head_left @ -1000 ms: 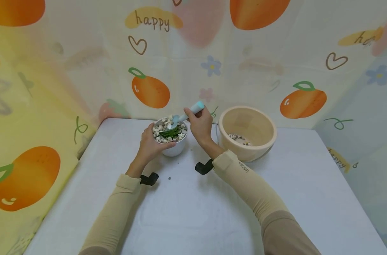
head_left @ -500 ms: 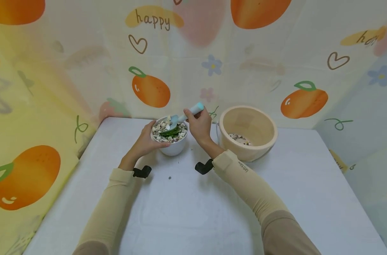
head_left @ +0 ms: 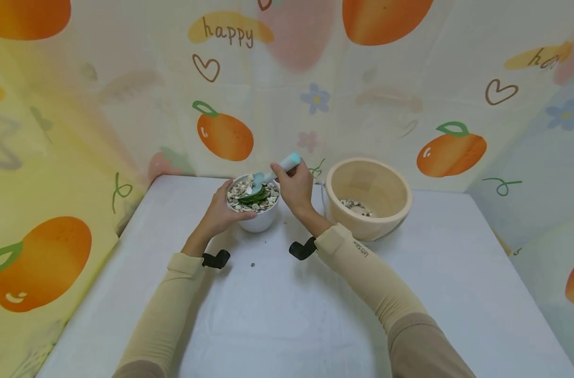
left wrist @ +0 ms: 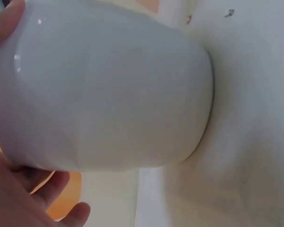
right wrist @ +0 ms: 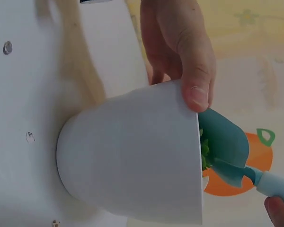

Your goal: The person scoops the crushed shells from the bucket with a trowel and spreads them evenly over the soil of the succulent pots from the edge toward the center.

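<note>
A white plant pot (head_left: pixel 258 224) stands on the table, filled with pale pebbles (head_left: pixel 268 204) around a green plant (head_left: pixel 254 198). My left hand (head_left: pixel 219 211) holds it at the rim, thumb on the near side and fingers around the left; the thumb also shows over the rim in the right wrist view. Between the fingers of my right hand (head_left: pixel 297 188) is the light blue handle of a small trowel (head_left: pixel 287 164). Its teal blade (right wrist: pixel 229 137) dips inside the rim beside the plant, and the blade's tip is hidden by the pot wall in the right wrist view.
Right of the pot stands a large beige tub (head_left: pixel 367 226) with a few pebbles (head_left: pixel 355 206) at its bottom. Loose pebbles, such as a dark pebble (head_left: pixel 253 264), lie on the white-covered table (head_left: pixel 287 325). A fruit-patterned cloth (head_left: pixel 268 105) rises behind.
My left wrist has swung a little to the left while the hand keeps its hold on the pot. The right hand and the trowel have barely moved.
</note>
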{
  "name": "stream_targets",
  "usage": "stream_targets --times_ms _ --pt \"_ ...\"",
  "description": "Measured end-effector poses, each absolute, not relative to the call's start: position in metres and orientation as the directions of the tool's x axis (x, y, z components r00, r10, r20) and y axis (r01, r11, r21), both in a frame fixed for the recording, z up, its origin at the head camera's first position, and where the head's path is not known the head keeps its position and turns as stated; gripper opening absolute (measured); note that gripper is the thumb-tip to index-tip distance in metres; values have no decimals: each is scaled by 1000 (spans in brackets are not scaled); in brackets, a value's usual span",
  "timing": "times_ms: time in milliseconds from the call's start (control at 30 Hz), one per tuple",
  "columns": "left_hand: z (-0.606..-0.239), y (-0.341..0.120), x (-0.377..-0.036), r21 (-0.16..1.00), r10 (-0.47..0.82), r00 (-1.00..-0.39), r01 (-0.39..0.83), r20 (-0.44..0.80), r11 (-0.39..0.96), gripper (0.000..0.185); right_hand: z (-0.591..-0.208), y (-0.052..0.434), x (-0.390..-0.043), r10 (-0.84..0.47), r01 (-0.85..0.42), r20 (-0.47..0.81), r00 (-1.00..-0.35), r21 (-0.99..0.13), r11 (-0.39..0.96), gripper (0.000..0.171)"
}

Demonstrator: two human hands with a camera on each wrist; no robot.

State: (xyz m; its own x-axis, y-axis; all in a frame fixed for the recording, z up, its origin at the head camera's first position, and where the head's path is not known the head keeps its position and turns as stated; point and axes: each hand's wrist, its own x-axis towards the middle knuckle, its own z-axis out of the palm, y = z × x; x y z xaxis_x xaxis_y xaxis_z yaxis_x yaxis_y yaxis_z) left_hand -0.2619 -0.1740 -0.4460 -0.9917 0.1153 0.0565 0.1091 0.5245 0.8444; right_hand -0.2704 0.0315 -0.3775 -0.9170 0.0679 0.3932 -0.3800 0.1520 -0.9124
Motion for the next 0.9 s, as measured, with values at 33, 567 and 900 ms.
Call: stream_targets --times_ms 33,567,900 --pt "-447 -172 -261 844 103 -993 108 63 525 113 -377 32 -270 71 -380 394 -916 -912 157 24" --pt "-454 -163 -252 822 -5 -995 83 104 564 117 -376 37 -272 64 -377 391 -918 -912 163 23" --pt "-453 -180 -268 851 136 -990 98 32 516 117 -379 37 -272 52 -378 389 -920 -913 151 25"
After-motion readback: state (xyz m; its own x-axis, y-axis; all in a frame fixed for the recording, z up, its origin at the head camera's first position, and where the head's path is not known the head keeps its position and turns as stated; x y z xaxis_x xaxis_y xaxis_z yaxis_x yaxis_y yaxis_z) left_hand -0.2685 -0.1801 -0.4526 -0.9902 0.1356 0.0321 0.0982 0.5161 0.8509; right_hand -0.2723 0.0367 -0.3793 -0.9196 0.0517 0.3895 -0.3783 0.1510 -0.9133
